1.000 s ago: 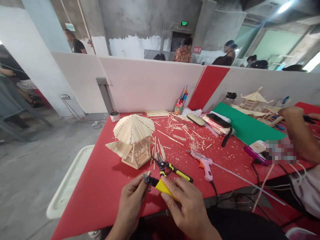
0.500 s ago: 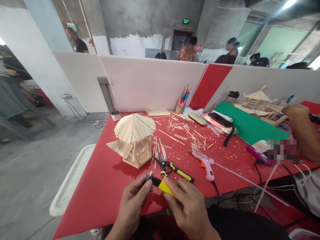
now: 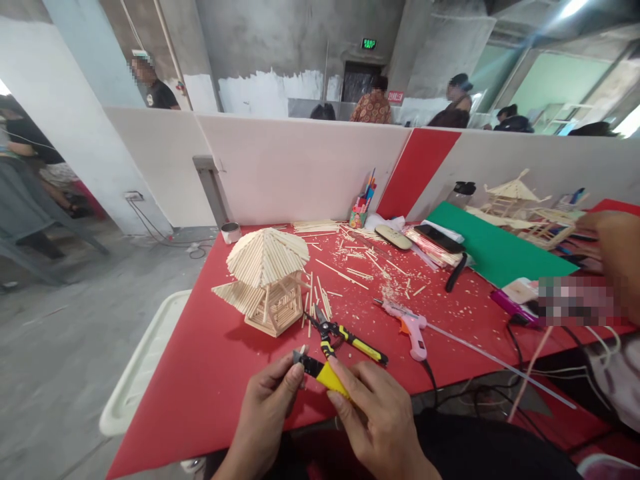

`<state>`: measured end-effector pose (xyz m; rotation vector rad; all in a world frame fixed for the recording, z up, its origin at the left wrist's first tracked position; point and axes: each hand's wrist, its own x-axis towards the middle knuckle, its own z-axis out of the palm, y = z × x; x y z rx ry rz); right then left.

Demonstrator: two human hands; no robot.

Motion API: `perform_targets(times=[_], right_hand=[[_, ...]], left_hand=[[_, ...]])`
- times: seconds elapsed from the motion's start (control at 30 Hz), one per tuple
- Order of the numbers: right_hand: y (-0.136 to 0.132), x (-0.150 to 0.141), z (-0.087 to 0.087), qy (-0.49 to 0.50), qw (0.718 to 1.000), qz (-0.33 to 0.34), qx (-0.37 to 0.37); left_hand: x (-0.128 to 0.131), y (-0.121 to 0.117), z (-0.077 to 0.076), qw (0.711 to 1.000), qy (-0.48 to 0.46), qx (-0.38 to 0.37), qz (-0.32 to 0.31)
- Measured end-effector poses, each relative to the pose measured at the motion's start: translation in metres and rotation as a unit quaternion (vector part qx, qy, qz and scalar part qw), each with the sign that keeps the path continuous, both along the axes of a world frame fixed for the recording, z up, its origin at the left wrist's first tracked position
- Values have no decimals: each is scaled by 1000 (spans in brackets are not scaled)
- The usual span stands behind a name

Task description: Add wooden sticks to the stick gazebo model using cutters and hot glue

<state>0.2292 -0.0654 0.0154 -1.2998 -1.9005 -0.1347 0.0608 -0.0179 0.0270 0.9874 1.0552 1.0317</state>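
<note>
In my right hand [image 3: 377, 413] is a yellow and black utility knife [image 3: 331, 379], its blade end pointing left. My left hand [image 3: 270, 403] pinches a short wooden stick [image 3: 303, 350], whose pale tip shows above the thumb, close against the blade. Just beyond my hands lie black and yellow pliers [image 3: 333, 333] with their handles spread. A pavilion model [image 3: 270, 280] of pale round sticks, with a peaked roof, stands behind my left hand. Farther right rests a pink glue gun [image 3: 413, 330] with a long clear glue stick in its rear.
Loose sticks [image 3: 320, 297] and shavings [image 3: 390, 288] litter the red table [image 3: 180, 407]. A pen cup [image 3: 358, 217], phone [image 3: 439, 238] and green board [image 3: 500, 247] stand or lie at the back. Another person's arm [image 3: 617, 247] reaches in at right. The glue gun's cord hangs over the front edge.
My hands and the knife hold nearly the same place, with the stick's tip turned slightly. At right, the other person's arm has shifted outward and lower.
</note>
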Motion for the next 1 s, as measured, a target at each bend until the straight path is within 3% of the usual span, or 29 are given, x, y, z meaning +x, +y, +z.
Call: perform_targets(times=[0.23,0.47,0.73,1.0], right_hand=[[0,0,-1,-19,999,-13,22],[0,0,1,-59,996,-38,56],[0,0,-2,-35,999,-15,10],[-2,-2,-4,-67,996,-36,36]], left_hand=[[1,0,1,1000,14,5,7],[2,0,-1,999,9,-36,8],[1,-2,-5,999,12,-25,-21],[0,-3,-2,999,8,-36,10]])
